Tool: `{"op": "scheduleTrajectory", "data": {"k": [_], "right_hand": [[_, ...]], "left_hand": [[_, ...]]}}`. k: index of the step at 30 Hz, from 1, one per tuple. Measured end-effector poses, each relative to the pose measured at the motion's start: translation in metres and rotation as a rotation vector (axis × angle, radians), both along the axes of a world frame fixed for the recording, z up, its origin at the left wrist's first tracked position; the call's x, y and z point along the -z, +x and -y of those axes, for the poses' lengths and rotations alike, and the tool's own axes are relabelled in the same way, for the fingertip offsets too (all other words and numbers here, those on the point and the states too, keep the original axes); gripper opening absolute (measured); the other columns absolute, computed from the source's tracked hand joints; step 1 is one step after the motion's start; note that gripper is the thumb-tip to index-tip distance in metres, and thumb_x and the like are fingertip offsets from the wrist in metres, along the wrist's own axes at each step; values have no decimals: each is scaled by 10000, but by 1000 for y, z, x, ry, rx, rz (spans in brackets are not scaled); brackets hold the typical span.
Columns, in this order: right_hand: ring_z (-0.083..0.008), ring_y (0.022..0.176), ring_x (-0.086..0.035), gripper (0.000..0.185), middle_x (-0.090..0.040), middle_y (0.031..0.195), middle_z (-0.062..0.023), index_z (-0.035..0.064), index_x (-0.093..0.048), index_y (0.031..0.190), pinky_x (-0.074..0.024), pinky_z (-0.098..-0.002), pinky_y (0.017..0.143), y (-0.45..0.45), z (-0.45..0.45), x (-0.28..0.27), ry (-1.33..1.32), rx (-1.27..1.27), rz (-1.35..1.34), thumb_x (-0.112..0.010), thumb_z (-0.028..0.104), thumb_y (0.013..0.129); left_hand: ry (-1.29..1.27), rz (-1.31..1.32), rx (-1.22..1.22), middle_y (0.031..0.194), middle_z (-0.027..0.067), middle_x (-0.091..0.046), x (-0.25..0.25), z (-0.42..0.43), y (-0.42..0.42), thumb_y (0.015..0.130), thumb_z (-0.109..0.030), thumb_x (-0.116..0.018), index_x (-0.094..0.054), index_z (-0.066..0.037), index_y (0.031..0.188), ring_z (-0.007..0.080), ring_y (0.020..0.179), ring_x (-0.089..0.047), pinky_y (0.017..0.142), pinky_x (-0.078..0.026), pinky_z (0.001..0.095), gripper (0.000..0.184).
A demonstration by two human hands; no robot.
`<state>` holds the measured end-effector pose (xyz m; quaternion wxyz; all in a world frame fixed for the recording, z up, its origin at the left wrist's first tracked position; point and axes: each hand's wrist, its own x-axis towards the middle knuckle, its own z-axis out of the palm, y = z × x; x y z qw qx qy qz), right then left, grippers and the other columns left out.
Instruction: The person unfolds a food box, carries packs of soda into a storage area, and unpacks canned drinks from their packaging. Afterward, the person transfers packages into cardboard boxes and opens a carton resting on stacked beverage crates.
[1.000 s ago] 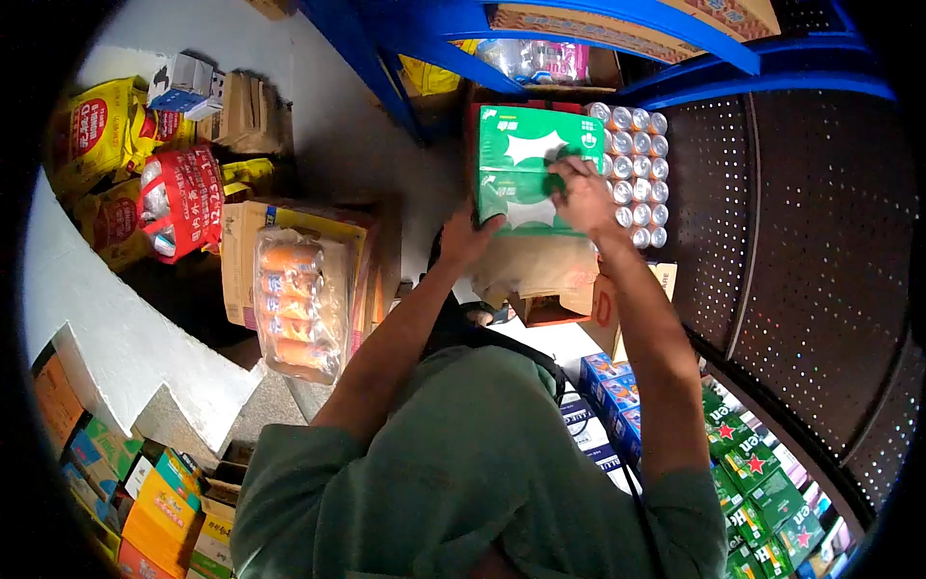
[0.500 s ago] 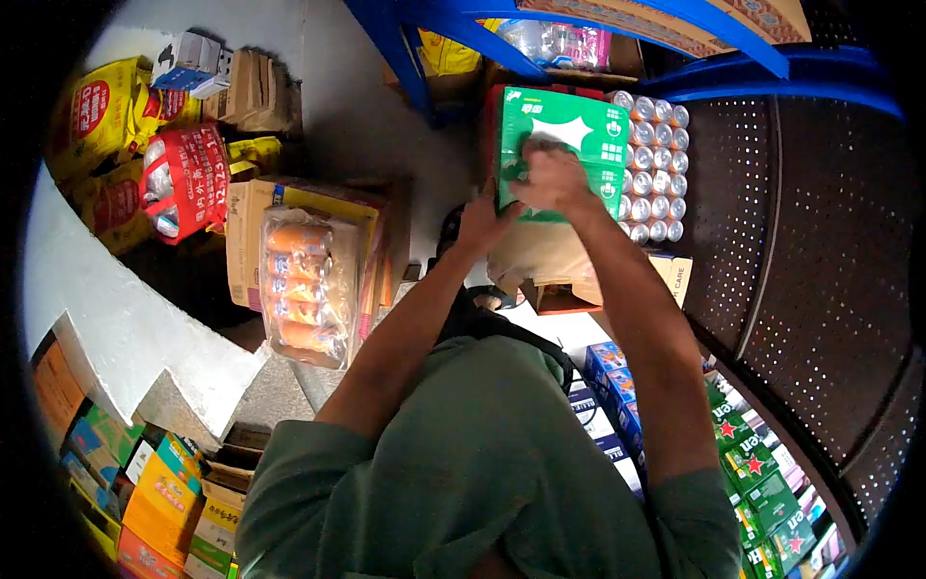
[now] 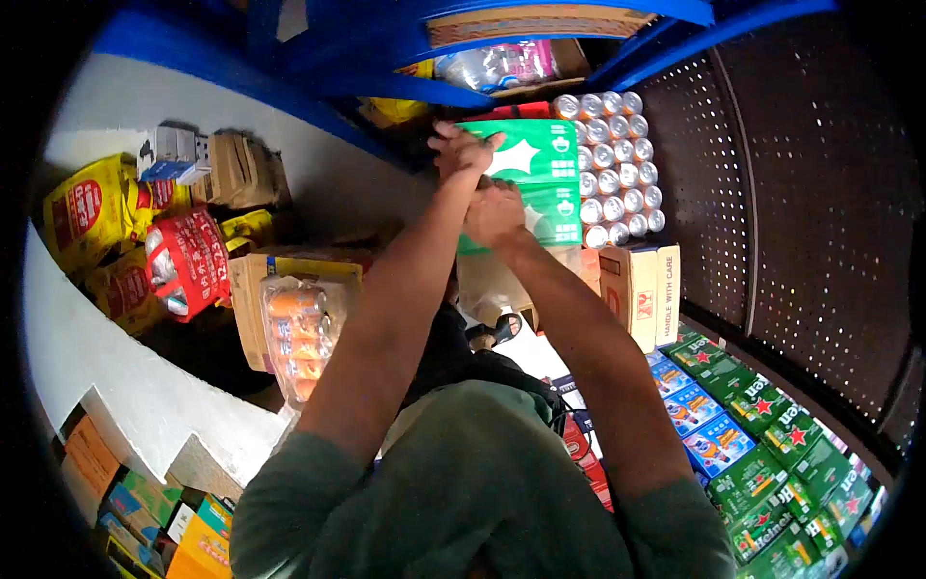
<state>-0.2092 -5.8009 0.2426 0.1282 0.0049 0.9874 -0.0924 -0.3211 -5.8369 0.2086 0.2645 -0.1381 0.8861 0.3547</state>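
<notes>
A green carton (image 3: 555, 164) with white star shapes lies at the upper middle, beside rows of silver-topped cans (image 3: 617, 179). My left hand (image 3: 461, 152) rests at its far left corner, fingers apart, holding nothing. On the carton's left part, nearer to me, lies my right hand (image 3: 497, 210); its fingers are bent and partly hidden, so its hold cannot be made out. Below the carton is a tan cardboard surface (image 3: 487, 280).
Plastic-wrapped orange cans (image 3: 299, 333) sit on boxes at the left, near a red bag (image 3: 188, 261). Blue shelf beams (image 3: 328, 72) cross above. A "HANDLE WITH CARE" box (image 3: 641, 294) and green beer cartons (image 3: 752, 415) stand right. A perforated dark panel (image 3: 791, 212) borders the right.
My left hand has moved from the carton's near left side to its far left corner. My right hand has shifted toward the carton's near left part. The camera view has turned.
</notes>
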Motion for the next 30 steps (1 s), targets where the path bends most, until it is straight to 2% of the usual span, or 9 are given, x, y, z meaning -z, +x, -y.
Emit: {"op": "scheduleTrajectory", "data": {"k": [2,4,6,7,8,13,16,22,30], "right_hand": [[-266,1047,-578,343,-608,1112,-129,90,-589,1105,-437,-461,872,2,-1,31,-250,7,-60,-486,308,861],[-259,1014,-597,392,-606,1148,-106,121,-554,1183,-436,-444,870,2,4,99,-817,367,-168,-487,338,864],[-272,960,-621,439,-591,1200,-96,129,-502,1261,-448,-430,845,12,7,45,-400,121,-439,-469,351,884],[-249,986,-621,428,-592,1209,-100,119,-485,1285,-464,-425,814,12,3,13,-272,101,-260,-449,305,902],[-249,986,-621,428,-592,1209,-100,119,-485,1285,-464,-425,814,13,1,14,-285,105,-273,-449,305,902],[-295,837,-657,258,-686,895,-123,93,-683,790,-510,-425,688,41,-8,7,-480,190,-183,-572,326,799],[-311,743,-658,250,-673,801,-150,87,-678,756,-526,-416,647,67,-13,18,-180,-47,-83,-558,300,809],[-315,596,-629,231,-633,631,-131,87,-655,675,-518,-421,625,150,-55,-15,-346,62,-203,-563,249,812],[-293,614,-631,97,-641,668,-114,108,-658,704,-516,-421,605,224,-73,-25,-482,61,-269,-619,194,724]], "left_hand": [[-2,-68,2,1459,278,-122,-3,-14,10,671,-681,-660,11,-126,1475,462,1326,-212,1012,-351,530,1186],[-292,-78,46,1496,270,10,-10,-31,16,618,-771,-617,25,-195,1484,468,1365,-90,1044,-235,612,1223],[-354,-83,71,1522,211,1,-35,-34,24,565,-868,-527,-28,-191,1487,430,1358,-160,1031,-231,604,1247],[-392,-73,92,1524,211,11,-35,-35,25,533,-881,-535,-30,-191,1488,426,1363,-151,1030,-237,600,1282],[-427,-68,111,1527,211,22,-33,-39,22,501,-893,-542,-31,-190,1489,422,1369,-142,1028,-243,596,1316],[-564,-413,82,1477,227,-217,-15,-50,33,585,-883,-478,-350,-133,1403,451,1314,-253,1008,-253,608,1117],[-557,-470,104,1449,230,-270,-15,-48,34,601,-879,-466,-385,-136,1378,453,1294,-287,998,-258,612,1078],[-549,-399,95,1431,220,-304,-29,-53,38,611,-874,-458,-419,-156,1355,437,1292,-312,1021,-250,595,1035],[-539,-412,77,1451,216,-282,-27,-54,33,595,-890,-442,-422,-124,1362,424,1311,-302,1023,-255,601,1084]]}}
